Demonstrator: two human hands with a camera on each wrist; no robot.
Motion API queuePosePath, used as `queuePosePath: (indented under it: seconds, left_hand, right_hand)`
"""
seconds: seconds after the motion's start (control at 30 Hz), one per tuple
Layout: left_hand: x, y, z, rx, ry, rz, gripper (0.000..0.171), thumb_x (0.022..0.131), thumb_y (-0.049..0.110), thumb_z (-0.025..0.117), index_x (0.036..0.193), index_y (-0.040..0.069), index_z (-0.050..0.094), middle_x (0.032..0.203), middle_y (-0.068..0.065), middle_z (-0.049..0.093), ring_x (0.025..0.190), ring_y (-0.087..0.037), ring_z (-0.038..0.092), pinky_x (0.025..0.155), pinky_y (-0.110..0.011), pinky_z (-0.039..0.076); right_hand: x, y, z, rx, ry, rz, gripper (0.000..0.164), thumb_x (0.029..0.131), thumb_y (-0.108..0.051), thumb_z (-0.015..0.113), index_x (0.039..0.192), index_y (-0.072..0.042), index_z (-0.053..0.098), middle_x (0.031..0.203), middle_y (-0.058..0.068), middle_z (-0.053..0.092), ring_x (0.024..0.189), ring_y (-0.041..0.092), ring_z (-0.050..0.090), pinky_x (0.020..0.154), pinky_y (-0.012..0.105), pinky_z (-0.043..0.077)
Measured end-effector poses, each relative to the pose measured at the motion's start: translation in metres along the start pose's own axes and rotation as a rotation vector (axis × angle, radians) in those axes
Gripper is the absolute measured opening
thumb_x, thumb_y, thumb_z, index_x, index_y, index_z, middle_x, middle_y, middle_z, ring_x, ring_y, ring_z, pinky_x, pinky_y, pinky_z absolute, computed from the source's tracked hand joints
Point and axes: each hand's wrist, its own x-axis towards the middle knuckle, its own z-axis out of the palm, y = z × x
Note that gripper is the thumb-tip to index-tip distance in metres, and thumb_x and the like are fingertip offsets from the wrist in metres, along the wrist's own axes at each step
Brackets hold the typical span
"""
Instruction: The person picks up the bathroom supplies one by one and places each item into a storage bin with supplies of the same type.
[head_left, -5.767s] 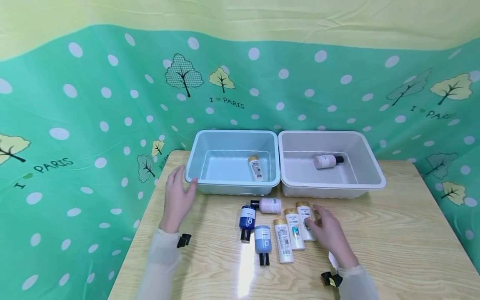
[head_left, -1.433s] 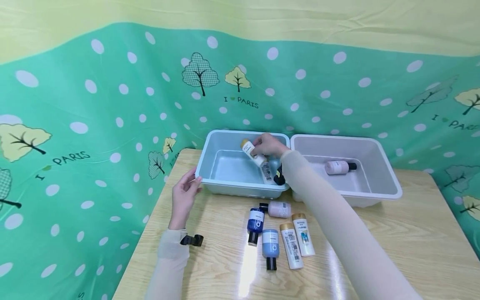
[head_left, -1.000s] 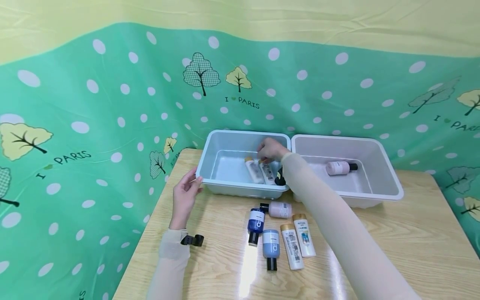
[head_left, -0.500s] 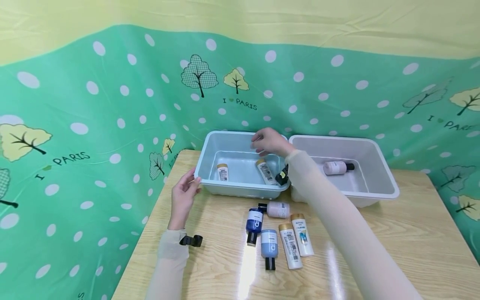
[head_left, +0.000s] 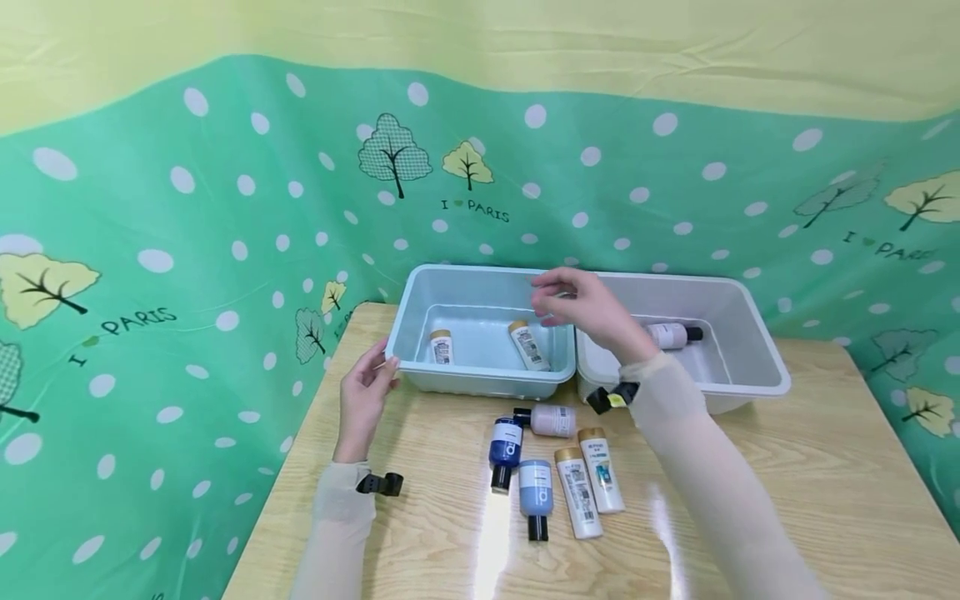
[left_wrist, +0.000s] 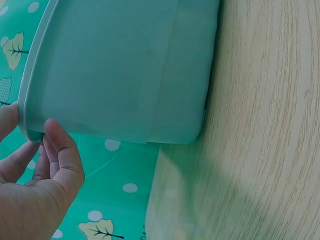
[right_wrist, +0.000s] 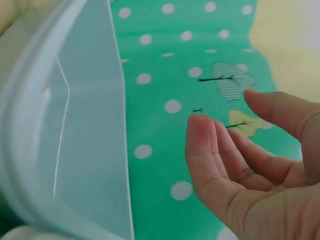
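Observation:
My left hand [head_left: 362,408] pinches the near left corner of the light blue bin [left_wrist: 110,70], thumb and fingers on its rim in the left wrist view. My right hand [head_left: 588,308] holds nothing; its fingers are loosely bent, above where the two bins meet. In the right wrist view the right hand [right_wrist: 250,165] is apart from the bin wall. Inside the blue bin lie two white bottles with gold caps, a left bottle [head_left: 442,347] by the near wall and a right bottle [head_left: 530,346] tilted.
A grey bin [head_left: 750,350] stands to the right, a pink bottle [head_left: 667,335] inside. On the wooden table [head_left: 420,517] lie another pink bottle [head_left: 553,420], a dark blue bottle [head_left: 506,442], a light blue bottle [head_left: 536,487] and two white gold-capped bottles [head_left: 578,492].
My right hand took a white bottle from the table and let it go in the blue bin, where it now lies left. The hand then drew back right. My left hand took hold of the rim.

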Motion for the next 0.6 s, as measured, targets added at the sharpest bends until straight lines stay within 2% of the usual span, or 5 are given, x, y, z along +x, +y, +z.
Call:
queuePosePath:
  seconds: [0.23,0.4,0.47,0.6]
  left_hand:
    - [0.0,-0.001,-0.001,-0.007,0.01,-0.003,0.047,0.096,0.027,0.07,0.14,0.014,0.059,0.133,-0.021,0.058,0.108,-0.02,0.062,0.089,-0.04,0.059]
    - [0.0,-0.001,0.0,-0.01,0.0,-0.018,0.047,0.097,0.025,0.068,0.142,0.014,0.057,0.135,-0.022,0.057,0.108,-0.018,0.062,0.089,-0.037,0.059]
    - [0.0,-0.001,0.0,-0.016,-0.002,-0.026,0.048,0.098,0.023,0.068,0.143,0.013,0.056,0.135,-0.023,0.056,0.107,-0.017,0.062,0.089,-0.035,0.059]
    - [0.001,0.0,0.001,-0.033,0.005,-0.035,0.049,0.098,0.022,0.068,0.144,0.013,0.055,0.137,-0.024,0.055,0.107,-0.016,0.063,0.091,-0.039,0.059]
  right_hand:
    - [-0.051,0.011,-0.008,0.008,0.061,-0.042,0.041,0.098,-0.014,0.067,0.134,0.001,0.054,0.119,0.019,0.062,0.102,0.038,0.065,0.083,0.04,0.062]
    - [-0.089,0.027,-0.011,0.047,0.106,-0.036,0.046,0.098,-0.012,0.067,0.137,0.004,0.051,0.12,0.029,0.059,0.101,0.043,0.065,0.084,0.04,0.061]
    - [-0.102,0.036,-0.01,0.053,0.112,-0.041,0.045,0.097,-0.009,0.067,0.137,0.006,0.05,0.12,0.032,0.058,0.098,0.039,0.066,0.083,0.041,0.061]
    - [-0.122,0.055,-0.004,0.019,0.114,-0.018,0.044,0.096,-0.011,0.068,0.135,0.004,0.053,0.118,0.027,0.061,0.096,0.029,0.069,0.084,0.041,0.061]
